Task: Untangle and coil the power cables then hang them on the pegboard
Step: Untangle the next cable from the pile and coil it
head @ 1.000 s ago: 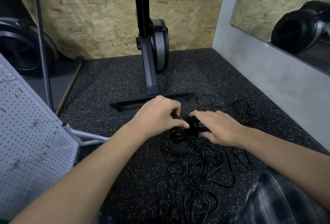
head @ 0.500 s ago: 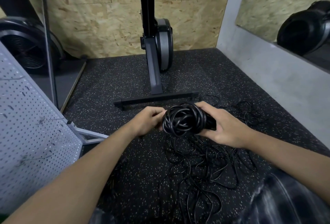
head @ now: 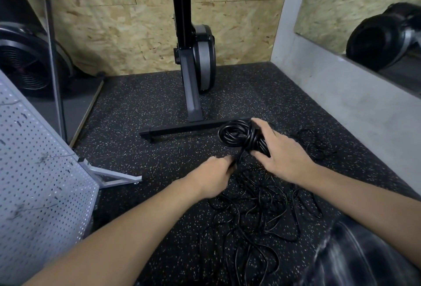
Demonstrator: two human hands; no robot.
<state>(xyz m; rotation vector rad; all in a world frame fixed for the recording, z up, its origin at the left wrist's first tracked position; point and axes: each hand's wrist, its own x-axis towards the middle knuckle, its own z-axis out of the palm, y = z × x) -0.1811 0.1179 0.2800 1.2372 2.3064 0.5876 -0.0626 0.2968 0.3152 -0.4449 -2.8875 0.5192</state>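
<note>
Head camera view, looking down at a black rubber floor (head: 136,108) flecked with pale specks, backed by a chipboard wall (head: 114,35) and flanked on the right by a grey wall with a mirror (head: 330,7) set above it. A grey pegboard (head: 34,183) on a metal foot leans in from the left edge, well apart from the hands. Behind it stands a round black fan (head: 25,62). An upright exercise machine (head: 196,69) rises at centre from a flat black base bar.

Loose power cables (head: 262,206) lie in a thin black tangle across the floor between the person's forearms and out toward the right wall. Held just above that tangle, near the right end of the base bar, is a coil (head: 237,134) of thick black cable wound into several loops.

The right hand (head: 282,155) grips the coil from the right side, thumb over the top and fingers curled round the bunched loops beneath. The left hand (head: 214,178) sits lower and just beside it, fingers curled in and pinching a strand (head: 240,158) that drops from the coil toward the tangle. Dark plaid fabric (head: 353,258) fills the lower right corner.
</note>
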